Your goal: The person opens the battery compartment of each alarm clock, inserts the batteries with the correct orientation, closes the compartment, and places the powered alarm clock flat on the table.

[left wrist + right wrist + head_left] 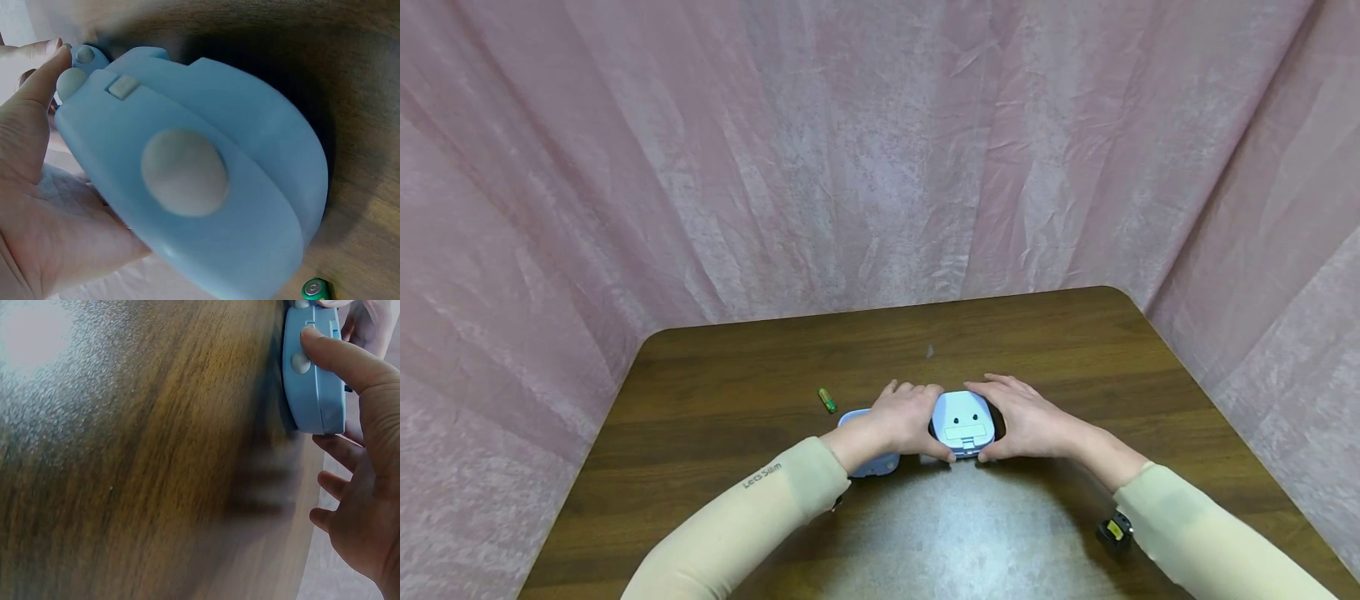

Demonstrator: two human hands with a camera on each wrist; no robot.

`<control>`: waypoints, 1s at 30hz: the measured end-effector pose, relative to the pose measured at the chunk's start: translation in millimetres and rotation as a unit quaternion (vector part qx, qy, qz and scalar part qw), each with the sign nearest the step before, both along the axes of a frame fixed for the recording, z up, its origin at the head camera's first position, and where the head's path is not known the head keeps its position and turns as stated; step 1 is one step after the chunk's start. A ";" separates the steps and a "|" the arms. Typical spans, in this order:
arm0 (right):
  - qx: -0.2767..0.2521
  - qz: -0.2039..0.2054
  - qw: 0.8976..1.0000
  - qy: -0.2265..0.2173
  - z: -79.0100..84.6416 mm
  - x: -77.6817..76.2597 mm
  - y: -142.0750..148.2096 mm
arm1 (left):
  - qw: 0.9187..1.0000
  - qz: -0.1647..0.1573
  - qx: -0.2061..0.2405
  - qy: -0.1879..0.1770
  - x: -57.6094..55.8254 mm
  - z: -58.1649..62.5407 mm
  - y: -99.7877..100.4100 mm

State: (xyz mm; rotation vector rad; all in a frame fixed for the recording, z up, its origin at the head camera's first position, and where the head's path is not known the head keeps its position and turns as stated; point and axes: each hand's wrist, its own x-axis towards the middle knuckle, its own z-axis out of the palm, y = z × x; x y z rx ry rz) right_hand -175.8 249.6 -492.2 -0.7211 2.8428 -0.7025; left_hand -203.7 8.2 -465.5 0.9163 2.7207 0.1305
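A light blue rounded-square device (pixel 964 408) lies on the table between both hands, with two dark dots and a rectangular panel with a small tab on its upper face. My left hand (pixel 904 419) grips its left side between thumb and fingers. From the right, my right hand (pixel 1036 423) holds the opposite side; the right wrist view shows its thumb on the device's edge (pixel 331 406), beside a pale round knob. A second blue rounded piece (pixel 880 467) sits under my left wrist, partly hidden. It looms large in the left wrist view, showing a pale round knob (pixel 185 172).
A green and yellow battery (pixel 827 400) lies left of the hands, beyond the second blue piece. The wooden table (pixel 737 358) has rounded far corners, with pink curtains (pixel 865 150) behind it and at both sides. A dark wrist device (pixel 1115 531) hangs at my right sleeve.
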 end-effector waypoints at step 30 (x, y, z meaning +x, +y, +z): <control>-0.075 -0.013 0.997 -0.011 25.4 -2.9 -2.2 | 0.997 -0.034 0.056 0.031 -7.2 27.8 -10.7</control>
